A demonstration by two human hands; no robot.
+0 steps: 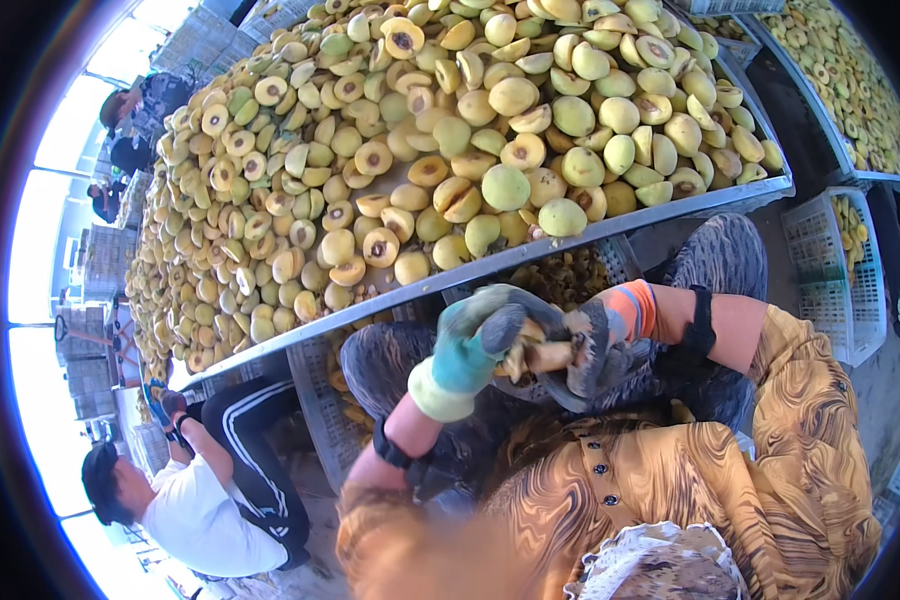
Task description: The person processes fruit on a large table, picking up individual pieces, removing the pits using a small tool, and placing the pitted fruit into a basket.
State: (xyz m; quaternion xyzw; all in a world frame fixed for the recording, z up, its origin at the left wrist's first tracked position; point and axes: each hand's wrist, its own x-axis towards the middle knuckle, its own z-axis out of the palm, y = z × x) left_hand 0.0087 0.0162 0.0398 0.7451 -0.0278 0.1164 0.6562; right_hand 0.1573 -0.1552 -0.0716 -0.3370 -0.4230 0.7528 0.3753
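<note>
My left hand point(478, 332), in a teal glove with grey fingers and a pale cuff, is closed round a yellow-brown peach piece point(518, 358) above my lap. Pressed up against it is my right hand point(602, 350), in a grey glove with an orange cuff, its fingers curled. A short, pale tan, rounded thing point(550, 356) shows between the two hands; fingers cover much of it, and its kind is unclear. Just beyond my hands, a heap of whole and halved yellow-green peaches point(450, 135) covers a metal-edged table point(470, 270). Brown pits show in several halves.
Below the table edge, a crate point(620, 258) holds brownish scraps, with another crate point(315, 405) left of my knees. A white plastic basket point(820, 290) with yellow pieces stands right. Another fruit-covered table point(850, 90) lies far right. A person in white point(205, 525) sits at left.
</note>
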